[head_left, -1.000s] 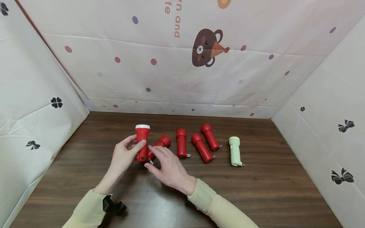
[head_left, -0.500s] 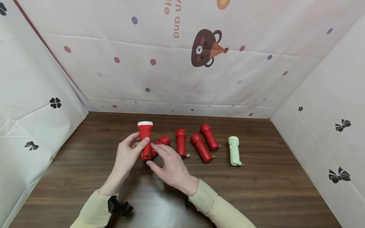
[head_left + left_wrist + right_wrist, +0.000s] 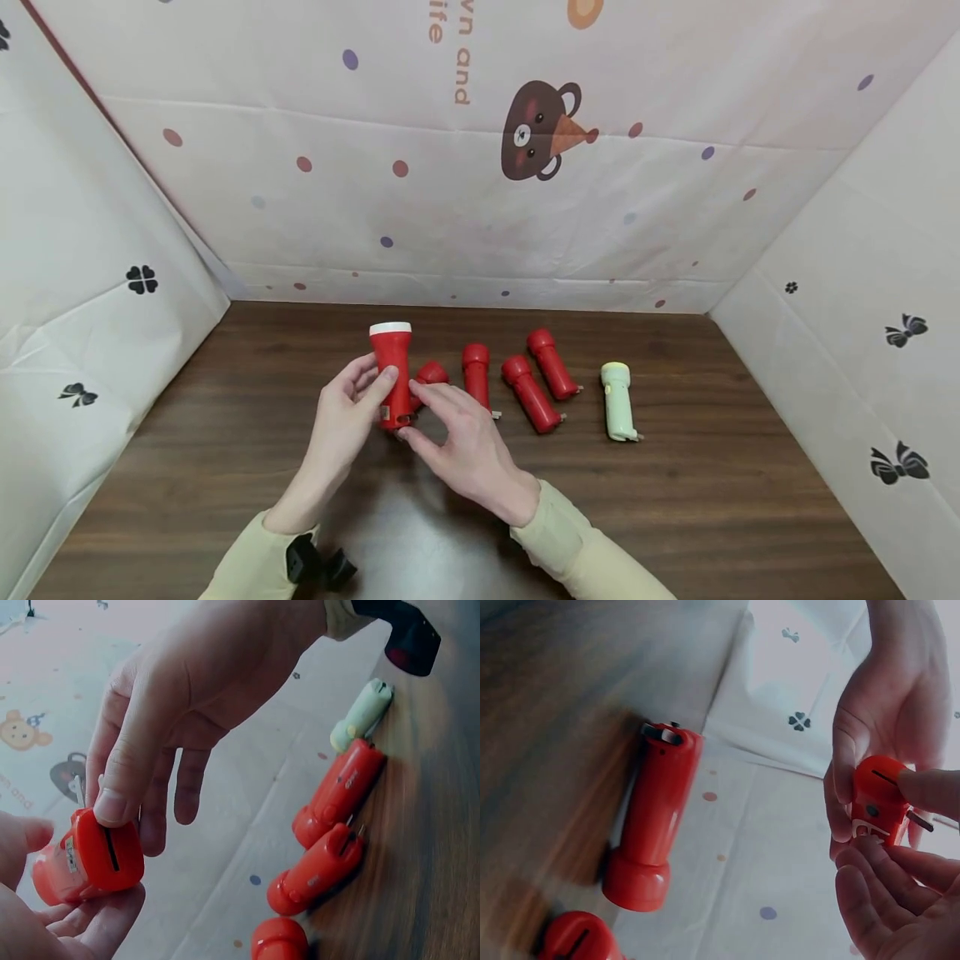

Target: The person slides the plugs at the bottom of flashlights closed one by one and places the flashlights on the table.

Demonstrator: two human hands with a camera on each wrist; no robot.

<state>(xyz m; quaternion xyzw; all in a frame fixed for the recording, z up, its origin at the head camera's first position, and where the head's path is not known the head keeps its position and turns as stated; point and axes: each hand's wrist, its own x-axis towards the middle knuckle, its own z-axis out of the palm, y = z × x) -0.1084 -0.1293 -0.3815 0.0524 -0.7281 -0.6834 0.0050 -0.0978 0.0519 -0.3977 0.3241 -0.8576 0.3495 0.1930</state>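
My left hand (image 3: pixel 341 421) grips a red flashlight (image 3: pixel 392 354) with a white rim, held upright above the table, lens end up. The right hand (image 3: pixel 472 442) is at its lower end, thumb and fingers pinching around the base. In the left wrist view the right thumb presses the slotted end face of the flashlight (image 3: pixel 124 859), and a metal prong sticks out beside it. The right wrist view shows the prong (image 3: pixel 920 821) standing out from the base, close to the right fingers (image 3: pixel 889 877). Behind the hands, another red flashlight (image 3: pixel 432 372) is partly hidden.
More red flashlights lie to the right: one upright in view (image 3: pixel 476 371), two slanted side by side, a nearer one (image 3: pixel 532 396) and a farther one (image 3: pixel 553 367). Farther right lies a pale green flashlight (image 3: pixel 618 404). Patterned white cloth walls (image 3: pixel 300 217) border the brown table (image 3: pixel 690 500).
The held red flashlight and both hands have shifted slightly to the right. My right fingers have come closer around its base. The flashlights on the table lie as before.
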